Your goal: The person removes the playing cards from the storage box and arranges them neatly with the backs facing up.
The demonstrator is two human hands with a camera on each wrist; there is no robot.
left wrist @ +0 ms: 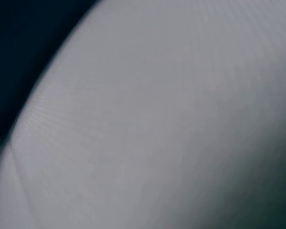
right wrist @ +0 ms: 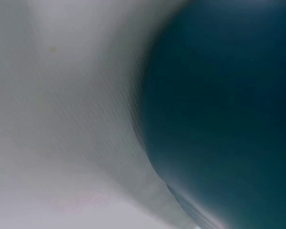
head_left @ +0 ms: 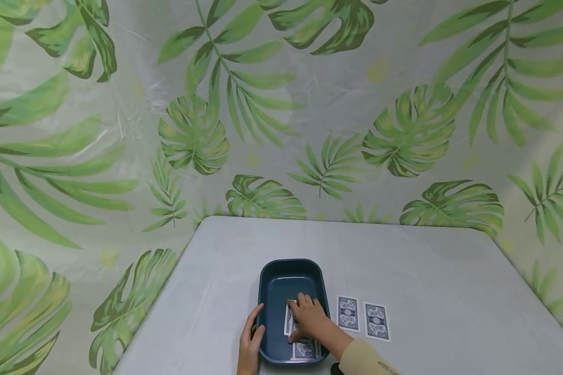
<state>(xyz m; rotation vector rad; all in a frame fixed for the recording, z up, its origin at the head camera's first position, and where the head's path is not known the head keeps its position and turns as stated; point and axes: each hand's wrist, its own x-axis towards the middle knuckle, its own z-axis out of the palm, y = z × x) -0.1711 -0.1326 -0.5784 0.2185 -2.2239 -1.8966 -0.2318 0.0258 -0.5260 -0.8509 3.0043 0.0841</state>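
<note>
A dark blue-green tray [head_left: 270,291] stands near the front of the white table, with several patterned-back playing cards [head_left: 305,350] in its near right part. My right hand [head_left: 311,315] reaches over the tray's right wall. Its thumb and a finger are spread at the two ends of a card inside and grip it; the hand covers much of that card. Beside the tray's left wall, my left hand [head_left: 249,344] touches the rim with a fingertip and the thumb. Neither wrist view shows fingers, only tray wall and table.
Right of the tray, two playing cards lie face down side by side, one nearer card [head_left: 347,313] and one farther card [head_left: 377,321]. The white table [head_left: 431,281] meets a leaf-patterned curtain [head_left: 328,120] at its back and sides.
</note>
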